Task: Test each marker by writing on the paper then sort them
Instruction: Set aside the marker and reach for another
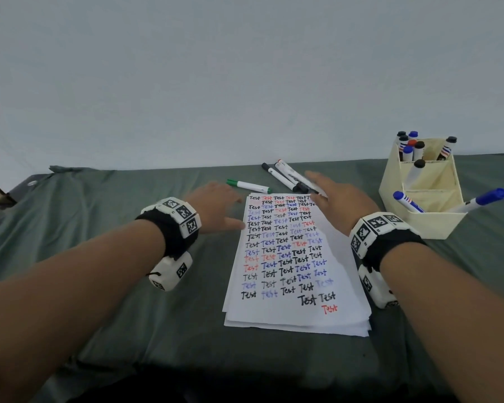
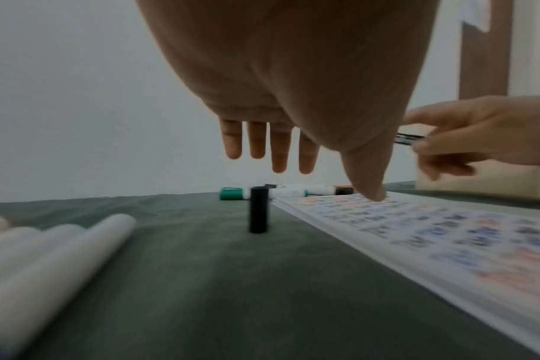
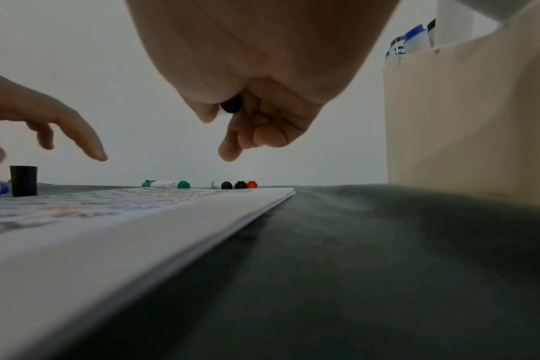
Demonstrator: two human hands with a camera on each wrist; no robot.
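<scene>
Paper (image 1: pixel 296 274), a small stack covered in rows of the word "Test", lies on the green-covered counter (image 1: pixel 114 286) between both hands. The left hand (image 1: pixel 216 206) hovers at the stack's upper left with fingers straight and holding nothing, above a black cap (image 2: pixel 258 210) that stands upright just beside the sheet. The right hand (image 1: pixel 339 199) has its fingers curled round a black-ended marker (image 3: pixel 230 107) over the paper's upper right corner, with loose markers (image 1: pixel 288 177) lying beyond and a cream organizer (image 1: pixel 428 222) of markers to the right.
</scene>
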